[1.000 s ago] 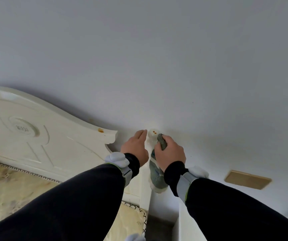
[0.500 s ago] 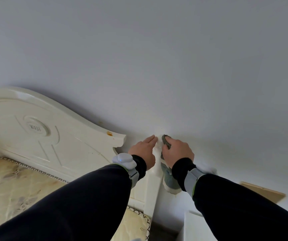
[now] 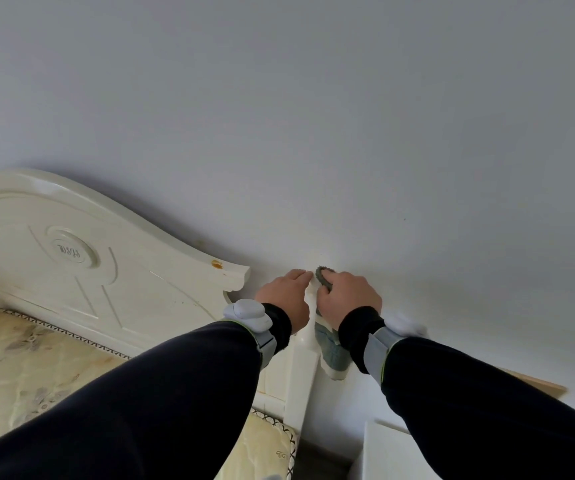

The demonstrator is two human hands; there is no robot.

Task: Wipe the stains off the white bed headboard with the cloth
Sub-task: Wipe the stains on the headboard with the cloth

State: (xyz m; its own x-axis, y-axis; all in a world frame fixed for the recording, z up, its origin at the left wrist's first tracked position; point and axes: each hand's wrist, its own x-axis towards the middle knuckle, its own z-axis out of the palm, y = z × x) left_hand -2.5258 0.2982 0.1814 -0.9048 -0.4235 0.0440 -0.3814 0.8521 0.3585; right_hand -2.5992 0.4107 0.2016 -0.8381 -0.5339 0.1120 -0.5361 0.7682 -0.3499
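Observation:
The white carved headboard point(image 3: 71, 265) curves down from the left to a corner post point(image 3: 301, 372) at the centre. An orange-brown stain point(image 3: 216, 264) sits near its top edge on the right. My right hand point(image 3: 346, 296) presses a grey-green cloth point(image 3: 323, 274) onto the top of the post; the cloth's tail point(image 3: 331, 351) hangs down below my wrist. My left hand point(image 3: 288, 297) rests flat on the left side of the post, fingers together, holding nothing. The post's cap is hidden under both hands.
A yellowish patterned mattress point(image 3: 19, 368) lies at lower left. A plain pale wall point(image 3: 314, 116) rises behind the headboard. A white bedside cabinet point(image 3: 393, 452) stands at lower right, with a tan wooden panel point(image 3: 535, 386) on the wall beyond it.
My right hand has slid the cloth up over the top of the post, covering the orange spots seen there a second ago. The view has shifted left and down.

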